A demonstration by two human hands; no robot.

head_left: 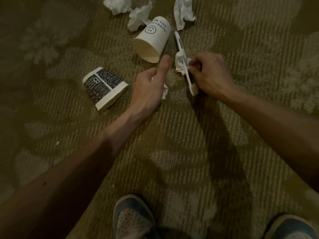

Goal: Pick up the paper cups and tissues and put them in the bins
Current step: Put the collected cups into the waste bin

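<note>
Lying sidelong: cup (152, 38), mouth nearward.

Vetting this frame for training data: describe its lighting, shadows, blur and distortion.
Head view: dim, yellowish light, the carpet darkening toward the corners; the right hand, pinching a white strip, and its arm cast a long hard shadow; the left hand, holding a tissue, is slightly soft while the smiley cup print is legible; wide-angle stretch at the edges; no glare.
</note>
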